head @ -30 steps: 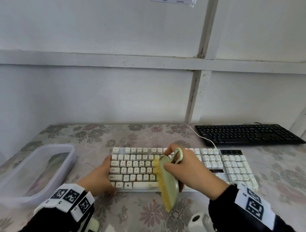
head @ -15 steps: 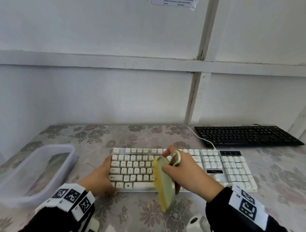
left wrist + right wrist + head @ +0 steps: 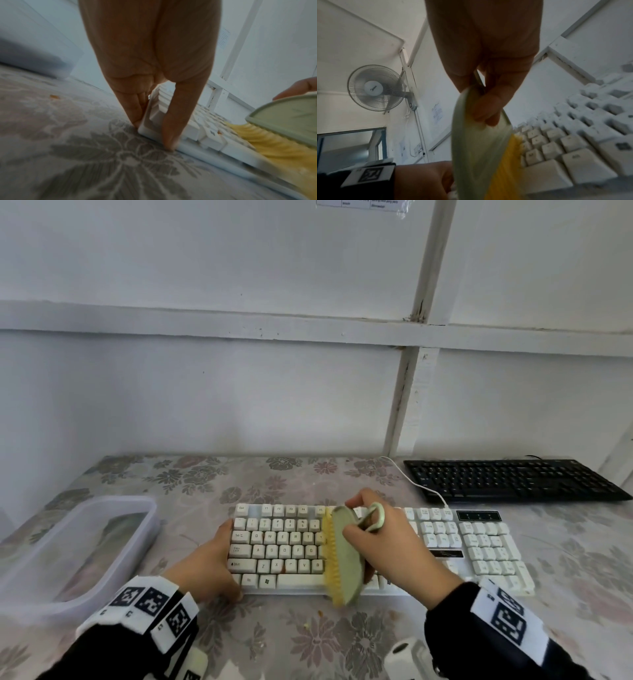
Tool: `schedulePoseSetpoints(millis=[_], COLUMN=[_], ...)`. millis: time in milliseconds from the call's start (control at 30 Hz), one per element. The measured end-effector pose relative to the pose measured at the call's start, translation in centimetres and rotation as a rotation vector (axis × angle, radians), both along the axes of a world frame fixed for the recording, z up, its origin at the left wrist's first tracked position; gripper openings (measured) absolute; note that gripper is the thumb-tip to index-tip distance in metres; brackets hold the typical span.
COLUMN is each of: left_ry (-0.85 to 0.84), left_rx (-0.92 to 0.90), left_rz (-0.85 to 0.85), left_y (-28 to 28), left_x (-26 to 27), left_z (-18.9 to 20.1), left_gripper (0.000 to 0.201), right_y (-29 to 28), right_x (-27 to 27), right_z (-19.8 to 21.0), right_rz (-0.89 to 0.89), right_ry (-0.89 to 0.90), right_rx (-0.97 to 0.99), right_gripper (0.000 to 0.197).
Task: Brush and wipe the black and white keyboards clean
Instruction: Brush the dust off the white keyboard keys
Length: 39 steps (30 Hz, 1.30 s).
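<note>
The white keyboard (image 3: 479, 546) lies in front of me on the flowered table. My right hand (image 3: 387, 539) grips a pale green scrub brush (image 3: 346, 556) with yellow bristles (image 3: 508, 161), held on edge over the middle keys, bristles facing left. My left hand (image 3: 209, 566) holds the keyboard's left end (image 3: 150, 121), fingers along the side edge and thumb (image 3: 173, 127) across the near corner. The black keyboard (image 3: 510, 479) lies at the back right, apart from both hands.
A clear plastic tub (image 3: 68, 549) stands at the left. Small crumbs (image 3: 320, 613) lie on the cloth before the white keyboard. A white cable (image 3: 414, 481) runs from it toward the wall. A fan (image 3: 376, 88) hangs on the wall.
The brush has moved away from me along the keys, from overhanging the keyboard's front edge to lying across the key rows. The left hand has kept its hold.
</note>
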<state>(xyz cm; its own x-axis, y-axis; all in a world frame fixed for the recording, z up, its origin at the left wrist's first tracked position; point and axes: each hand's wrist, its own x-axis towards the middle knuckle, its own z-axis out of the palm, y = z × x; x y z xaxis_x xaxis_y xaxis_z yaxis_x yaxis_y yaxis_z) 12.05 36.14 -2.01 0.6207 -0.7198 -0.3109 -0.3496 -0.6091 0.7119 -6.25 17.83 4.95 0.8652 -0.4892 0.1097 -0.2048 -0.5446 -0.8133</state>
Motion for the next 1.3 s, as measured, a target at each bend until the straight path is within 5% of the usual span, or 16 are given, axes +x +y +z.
schedulePoseSetpoints(millis=[200, 433, 833, 1067, 1300], left_ry=[-0.016, -0.027, -0.016, -0.026, -0.027], left_rx=[0.008, 0.022, 0.01, 0.024, 0.024], left_rz=[0.006, 0.011, 0.018, 0.026, 0.021], left_y=[0.0, -0.1, -0.2, -0.1, -0.2], left_x=[0.0, -0.2, 0.0, -0.1, 0.1], left_z=[0.0, 0.0, 0.0, 0.0, -0.2], left_gripper=[0.112, 0.11, 0.107, 0.109, 0.11], right_y=[0.2, -0.1, 1.5, 0.8, 1.9], right_x=[-1.9, 1.3, -0.3, 2.0, 1.0], right_z=[0.6, 3.1, 0.6, 1.8, 0.3], right_rz=[0.071, -0.029, 0.219, 0.049, 0.127], right_ry=[0.101, -0.13, 0.125, -0.081, 0.066], right_rx=[0.044, -0.013, 0.054, 0.024, 0.147], right_gripper=[0.011, 0.017, 0.013, 0.014, 0.012])
